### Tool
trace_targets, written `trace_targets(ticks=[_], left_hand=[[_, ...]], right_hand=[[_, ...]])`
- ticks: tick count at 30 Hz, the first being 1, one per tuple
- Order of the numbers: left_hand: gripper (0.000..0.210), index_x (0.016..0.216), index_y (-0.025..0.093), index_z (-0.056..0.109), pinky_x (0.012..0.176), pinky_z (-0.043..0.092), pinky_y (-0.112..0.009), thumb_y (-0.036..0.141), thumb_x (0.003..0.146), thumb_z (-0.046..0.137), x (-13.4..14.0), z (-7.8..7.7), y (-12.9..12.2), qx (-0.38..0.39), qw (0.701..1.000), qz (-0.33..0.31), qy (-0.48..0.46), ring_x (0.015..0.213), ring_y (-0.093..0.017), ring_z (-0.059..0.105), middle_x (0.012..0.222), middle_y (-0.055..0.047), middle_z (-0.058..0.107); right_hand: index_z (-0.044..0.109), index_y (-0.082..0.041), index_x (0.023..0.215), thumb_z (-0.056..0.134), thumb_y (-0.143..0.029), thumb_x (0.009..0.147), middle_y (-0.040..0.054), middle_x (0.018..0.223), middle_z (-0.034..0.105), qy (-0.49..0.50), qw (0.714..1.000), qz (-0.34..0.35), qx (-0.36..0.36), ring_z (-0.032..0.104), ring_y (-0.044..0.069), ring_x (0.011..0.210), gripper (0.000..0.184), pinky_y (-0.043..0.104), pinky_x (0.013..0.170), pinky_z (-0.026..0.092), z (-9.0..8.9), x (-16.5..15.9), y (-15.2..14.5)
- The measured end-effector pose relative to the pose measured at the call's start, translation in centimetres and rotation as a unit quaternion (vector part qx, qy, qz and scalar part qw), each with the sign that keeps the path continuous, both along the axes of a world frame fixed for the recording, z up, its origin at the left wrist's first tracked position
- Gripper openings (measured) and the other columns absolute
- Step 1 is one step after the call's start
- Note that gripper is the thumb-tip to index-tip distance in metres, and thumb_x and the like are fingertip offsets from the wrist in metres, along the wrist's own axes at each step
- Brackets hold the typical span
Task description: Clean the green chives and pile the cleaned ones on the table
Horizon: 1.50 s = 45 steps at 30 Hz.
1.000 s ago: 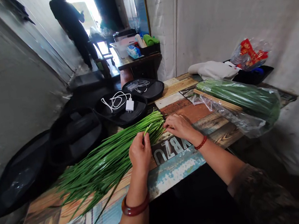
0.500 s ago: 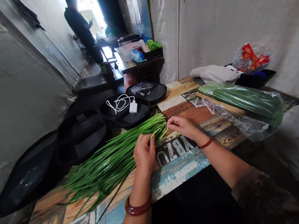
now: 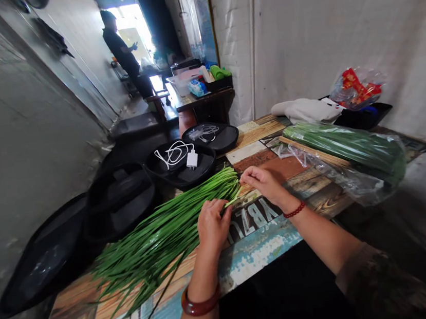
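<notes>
A loose bundle of long garlic chives [image 3: 155, 231] lies across the patterned table [image 3: 273, 240], pale stem ends toward the right. My left hand [image 3: 213, 224] is closed at the near side of the bundle, pinching a chive stalk whose pale end points right, between thumb and fingers. Just beyond that end, my right hand [image 3: 261, 180] is closed in a pinch beside the stem ends. What sits between its fingertips, if anything, is too small to make out. One long dark leaf trails from the bundle toward the table's front edge.
Black open cases [image 3: 119, 202] stand along the left side, one holding a white charger [image 3: 191, 159] and cable. At right are a plastic-bagged bundle of greens [image 3: 347, 150], wooden sticks [image 3: 313, 151], a white cloth item [image 3: 308, 110] and a red packet [image 3: 357, 87]. A person [image 3: 124, 51] stands far back.
My left hand has shifted slightly right and toward me, the pinched stalk with it. My right hand stays by the stem ends. The whole view has moved down a little.
</notes>
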State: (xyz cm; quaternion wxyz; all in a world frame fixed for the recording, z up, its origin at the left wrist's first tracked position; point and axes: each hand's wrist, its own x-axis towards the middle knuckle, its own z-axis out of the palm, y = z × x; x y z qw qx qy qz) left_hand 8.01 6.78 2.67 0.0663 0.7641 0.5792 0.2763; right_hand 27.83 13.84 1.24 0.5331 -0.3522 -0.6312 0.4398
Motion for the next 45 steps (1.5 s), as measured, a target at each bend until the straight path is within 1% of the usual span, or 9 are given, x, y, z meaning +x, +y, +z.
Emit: trace_targets(ticks=[3, 9, 12, 16, 19, 26, 32, 38, 45], left_hand=[[0.015, 0.091, 0.021, 0.066, 0.077, 0.043, -0.03, 0.03, 0.089, 0.053, -0.3, -0.4, 0.3, -0.005, 0.999, 0.019, -0.051, 0.085, -0.018, 0.056, 0.086, -0.002, 0.068], [0.019, 0.094, 0.021, 0.067, 0.08, 0.044, -0.03, 0.033, 0.089, 0.052, -0.5, -0.9, 0.7, -0.016, 0.991, 0.027, -0.131, 0.085, -0.017, 0.058, 0.091, -0.002, 0.07], [0.02, 0.094, 0.022, 0.067, 0.079, 0.044, -0.03, 0.032, 0.089, 0.052, -0.5, -0.7, 0.7, -0.013, 0.992, 0.018, -0.122, 0.085, -0.017, 0.058, 0.091, -0.002, 0.07], [0.02, 0.094, 0.022, 0.068, 0.077, 0.044, -0.03, 0.032, 0.089, 0.051, -0.3, -0.5, 0.5, -0.012, 0.996, 0.008, -0.088, 0.084, -0.018, 0.058, 0.088, -0.003, 0.069], [0.021, 0.092, 0.022, 0.067, 0.076, 0.043, -0.029, 0.033, 0.09, 0.05, -0.2, -0.3, 0.3, -0.019, 0.997, 0.008, -0.069, 0.084, -0.017, 0.058, 0.087, -0.003, 0.069], [0.031, 0.089, 0.022, 0.066, 0.069, 0.04, -0.026, 0.04, 0.095, 0.041, 0.2, 0.3, -0.1, -0.043, 0.999, 0.024, -0.023, 0.076, -0.015, 0.058, 0.076, -0.001, 0.063], [0.028, 0.09, 0.023, 0.063, 0.067, 0.04, -0.024, 0.038, 0.096, 0.039, 0.4, 0.4, -0.3, -0.074, 0.997, -0.018, -0.008, 0.077, -0.014, 0.061, 0.083, -0.001, 0.068], [0.028, 0.092, 0.022, 0.059, 0.07, 0.041, -0.025, 0.036, 0.097, 0.035, 0.4, 0.4, -0.3, -0.046, 0.998, 0.025, 0.04, 0.082, -0.016, 0.061, 0.088, -0.003, 0.066], [0.028, 0.092, 0.022, 0.058, 0.065, 0.037, -0.026, 0.035, 0.098, 0.034, 0.6, 0.5, -0.6, -0.047, 0.99, 0.015, 0.131, 0.079, -0.016, 0.06, 0.087, -0.004, 0.065]], right_hand=[[0.06, -0.019, 0.087, 0.06, -0.032, 0.085, 0.0011, 0.081, 0.065, 0.035, 0.998, -0.043, -0.001, 0.061, 0.015, 0.078, 0.013, 0.028, 0.076, 0.048, -0.3, 0.7, 0.5], [0.072, -0.022, 0.091, 0.051, -0.017, 0.087, 0.0071, 0.103, 0.069, -0.152, 0.979, -0.053, 0.121, 0.062, 0.02, 0.101, 0.022, 0.037, 0.093, 0.046, -0.5, 1.1, 0.8], [0.07, -0.023, 0.104, 0.053, -0.018, 0.088, 0.0081, 0.118, 0.065, -0.147, 0.977, -0.037, 0.149, 0.057, 0.02, 0.114, 0.024, 0.038, 0.1, 0.043, 0.0, 0.6, 0.4], [0.07, -0.021, 0.105, 0.06, -0.024, 0.086, 0.0048, 0.099, 0.07, -0.113, 0.988, 0.02, 0.1, 0.065, 0.017, 0.093, 0.022, 0.031, 0.086, 0.05, 0.6, 0.0, -0.3], [0.071, -0.019, 0.093, 0.063, -0.023, 0.083, 0.0029, 0.086, 0.071, -0.118, 0.99, 0.019, 0.075, 0.064, 0.015, 0.078, 0.014, 0.028, 0.073, 0.05, 0.5, -0.3, -0.5], [0.069, -0.019, 0.078, 0.067, -0.02, 0.079, 0.0017, 0.077, 0.069, -0.176, 0.974, -0.034, 0.138, 0.062, 0.016, 0.076, 0.002, 0.029, 0.073, 0.046, 0.3, -0.9, -0.8], [0.069, -0.019, 0.078, 0.064, -0.023, 0.082, 0.0025, 0.078, 0.071, -0.152, 0.985, -0.004, 0.082, 0.063, 0.015, 0.074, 0.008, 0.029, 0.071, 0.048, 0.6, -1.2, -1.1], [0.07, -0.019, 0.094, 0.063, -0.024, 0.081, 0.0028, 0.089, 0.072, -0.122, 0.989, 0.069, 0.041, 0.064, 0.015, 0.078, 0.016, 0.026, 0.07, 0.05, 1.0, -0.9, -1.4], [0.071, -0.018, 0.08, 0.063, -0.029, 0.083, 0.0028, 0.077, 0.072, -0.15, 0.987, 0.038, 0.054, 0.064, 0.015, 0.071, 0.014, 0.026, 0.066, 0.048, 0.5, -0.9, -1.1]])
